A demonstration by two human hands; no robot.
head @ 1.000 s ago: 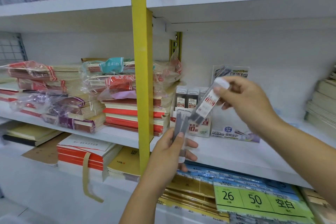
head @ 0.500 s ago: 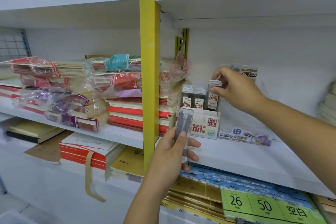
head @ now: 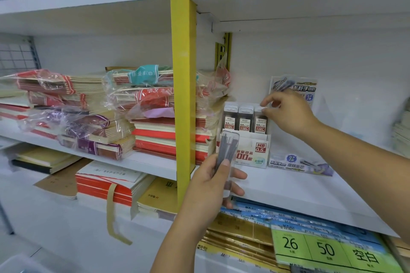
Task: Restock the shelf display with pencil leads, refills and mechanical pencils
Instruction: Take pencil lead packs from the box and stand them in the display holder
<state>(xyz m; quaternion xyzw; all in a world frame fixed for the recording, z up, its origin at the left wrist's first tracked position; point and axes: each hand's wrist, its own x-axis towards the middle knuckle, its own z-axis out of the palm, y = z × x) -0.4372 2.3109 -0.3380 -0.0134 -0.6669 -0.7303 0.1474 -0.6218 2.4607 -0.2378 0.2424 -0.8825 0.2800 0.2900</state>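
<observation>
— Down it has gone: the lead case that the right hand carried tilted in the air a second ago now stands upright, third in its row, in the white display box on the shelf

— Let go yet?

— No, finger and thumb pinch its cap. The left hand, held apart and lower, grips a clear case of leads just before the box; likely next in
</observation>
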